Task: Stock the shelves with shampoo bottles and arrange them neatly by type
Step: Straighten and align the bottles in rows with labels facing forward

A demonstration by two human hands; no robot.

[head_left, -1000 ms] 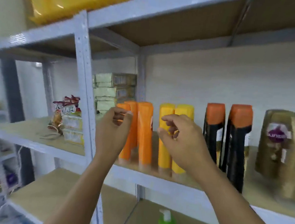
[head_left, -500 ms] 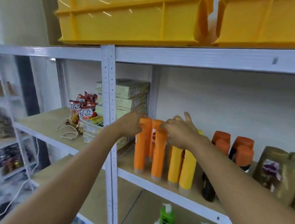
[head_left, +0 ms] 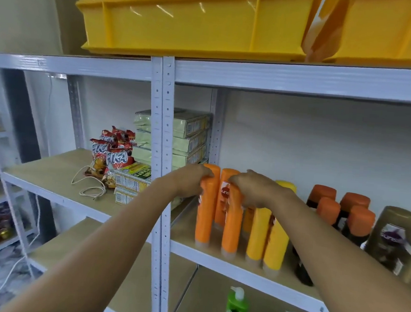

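Three orange shampoo bottles stand at the left end of the shelf board [head_left: 184,224]. My left hand [head_left: 189,182] grips the top of the leftmost orange bottle [head_left: 204,219]. My right hand [head_left: 254,189] curls over the top of the front orange bottle [head_left: 231,231], its far side reaching the yellow bottles [head_left: 258,234]. A third orange bottle [head_left: 223,194] stands behind, between my hands. To the right come black bottles with orange caps [head_left: 358,220], then gold bottles [head_left: 389,241]. All stand upright.
A white upright post [head_left: 164,140] splits the shelving just left of my left hand. Stacked pale boxes [head_left: 189,135], snack packs [head_left: 112,153] and a looped cord [head_left: 91,187] fill the left bay. Yellow crates [head_left: 185,23] sit on top. Green pump bottles [head_left: 237,306] stand below.
My hands moved from in front of the shelf onto the tops of the orange bottles and closed on them. The view lifted, so the yellow crates now show.
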